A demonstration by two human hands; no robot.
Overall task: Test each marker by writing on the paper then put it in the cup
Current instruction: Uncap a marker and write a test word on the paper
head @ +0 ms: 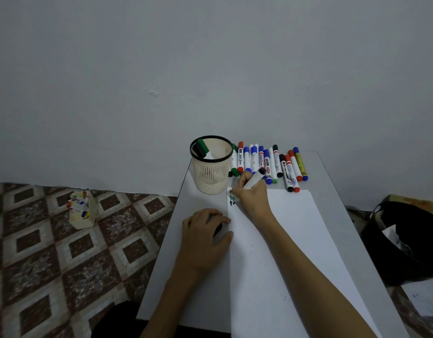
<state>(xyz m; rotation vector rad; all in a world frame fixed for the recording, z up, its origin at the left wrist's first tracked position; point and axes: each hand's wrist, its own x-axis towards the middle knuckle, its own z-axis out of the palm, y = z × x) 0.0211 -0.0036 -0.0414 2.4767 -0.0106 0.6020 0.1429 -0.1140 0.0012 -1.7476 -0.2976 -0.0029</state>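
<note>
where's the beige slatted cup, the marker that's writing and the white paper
beige slatted plastic cup (pixel 211 176): head view, front wall
white marker with black end (pixel 255 178): head view, barrel
white paper sheet (pixel 291 230): head view, bare middle

The right hand (pixel 253 196) grips a black-ended marker (pixel 255 179) at the paper's (pixel 283 240) top-left corner, beside small black and green marks. The left hand (pixel 205 237) holds a black cap (pixel 219 229). The slatted cup (pixel 211 176) holds two markers.
</note>
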